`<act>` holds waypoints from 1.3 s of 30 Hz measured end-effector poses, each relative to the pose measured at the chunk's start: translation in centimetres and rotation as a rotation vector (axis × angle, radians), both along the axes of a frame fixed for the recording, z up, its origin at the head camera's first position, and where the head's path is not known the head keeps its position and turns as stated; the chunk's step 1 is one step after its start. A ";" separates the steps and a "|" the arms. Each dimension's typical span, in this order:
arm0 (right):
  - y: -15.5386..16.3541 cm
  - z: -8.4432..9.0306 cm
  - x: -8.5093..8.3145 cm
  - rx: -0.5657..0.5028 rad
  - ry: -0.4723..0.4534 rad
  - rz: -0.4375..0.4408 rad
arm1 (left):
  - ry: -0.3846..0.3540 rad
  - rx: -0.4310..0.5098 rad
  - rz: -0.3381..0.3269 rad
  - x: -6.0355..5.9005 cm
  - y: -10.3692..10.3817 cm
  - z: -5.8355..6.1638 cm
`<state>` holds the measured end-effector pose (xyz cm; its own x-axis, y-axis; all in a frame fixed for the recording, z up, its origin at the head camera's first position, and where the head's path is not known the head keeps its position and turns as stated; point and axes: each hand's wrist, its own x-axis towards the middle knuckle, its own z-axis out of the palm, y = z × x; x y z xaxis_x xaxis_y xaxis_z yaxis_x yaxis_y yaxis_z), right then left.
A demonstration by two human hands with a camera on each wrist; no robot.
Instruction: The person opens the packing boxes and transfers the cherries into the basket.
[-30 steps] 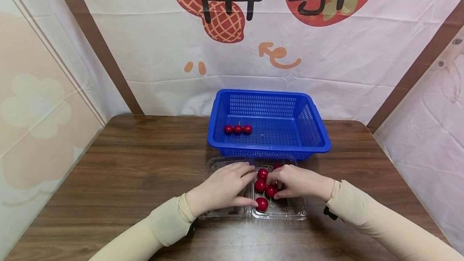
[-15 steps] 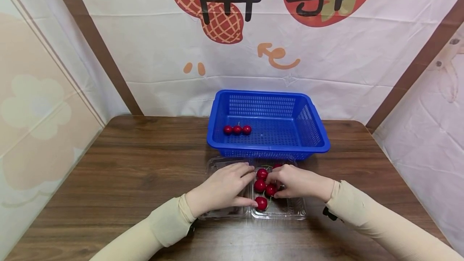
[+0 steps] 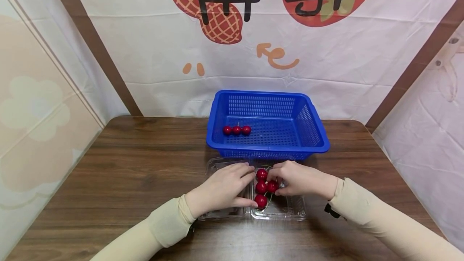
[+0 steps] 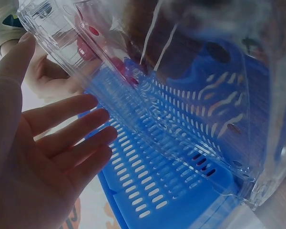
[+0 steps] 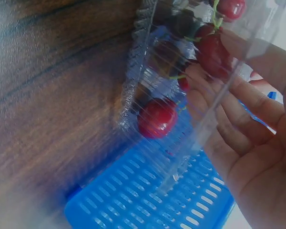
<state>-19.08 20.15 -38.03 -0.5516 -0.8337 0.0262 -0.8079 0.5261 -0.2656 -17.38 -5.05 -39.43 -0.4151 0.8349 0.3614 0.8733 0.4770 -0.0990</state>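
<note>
In the head view, the left hand (image 3: 222, 185) lies over the clear container (image 3: 279, 216), its fingers (image 3: 240, 169) relaxed, the thumb (image 3: 244, 201) beside the front cherry (image 3: 260, 201); the right hand (image 3: 301, 177) pinches another cherry (image 3: 272, 187) inside it. In the left wrist view, the released fingers are near the transparent wall (image 4: 69, 64). In the right wrist view, the pinched cherry is between thumb and fingers.

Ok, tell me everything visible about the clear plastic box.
The shiny, clear plastic box sits open on the brown wood-grain table, in front of the blue perforated plastic basket; whether they touch is unclear. It has two shallow rectangular halves side by side. The right half holds several glossy red cherries with green stems. The left hand lies over the left half; the right hand is at the right one, fingers curled round a cherry.
</note>
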 end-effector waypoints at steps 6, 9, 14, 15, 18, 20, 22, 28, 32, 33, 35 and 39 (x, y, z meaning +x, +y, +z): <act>0.2 0.7 0.1 -0.014 0.017 0.002 | -0.006 -0.005 0.005 0.0 0.0 0.1; 0.3 1.2 0.2 -0.018 0.024 -0.008 | -0.001 -0.003 0.004 0.0 0.0 0.0; 0.2 2.0 0.2 -0.009 0.023 -0.027 | 0.001 0.003 0.002 0.0 0.0 0.0; 0.2 2.1 0.2 -0.011 0.023 -0.027 | 0.001 0.004 0.001 0.0 0.0 0.0; 0.2 2.6 0.0 -0.018 0.027 -0.027 | 0.001 0.003 0.004 0.0 0.0 -0.1; 0.2 2.9 -0.1 -0.025 0.037 -0.024 | 0.000 0.003 0.003 0.0 0.0 -0.1; 0.2 3.3 -0.3 -0.031 0.040 -0.023 | -0.001 0.003 0.004 0.0 0.0 -0.1; 0.3 4.6 -0.6 -0.035 0.037 -0.033 | -0.002 0.000 0.004 0.0 -0.1 0.0; 0.1 5.4 -0.9 -0.022 0.058 -0.035 | 0.005 -0.001 0.003 0.0 -0.1 0.0; 0.0 5.6 -0.9 -0.019 0.065 -0.034 | 0.006 0.000 0.003 0.0 -0.1 0.0; -0.1 6.1 -1.0 -0.013 0.077 -0.032 | 0.006 0.002 0.002 0.0 -0.1 0.0; -0.4 7.0 -1.2 -0.001 0.088 -0.032 | 0.005 0.010 -0.004 0.0 -0.1 0.0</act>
<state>-20.29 19.79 -31.07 -0.5736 -0.8156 0.0764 -0.8107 0.5519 -0.1953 -17.39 -5.19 -39.44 -0.4100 0.8329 0.3717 0.8747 0.4745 -0.0985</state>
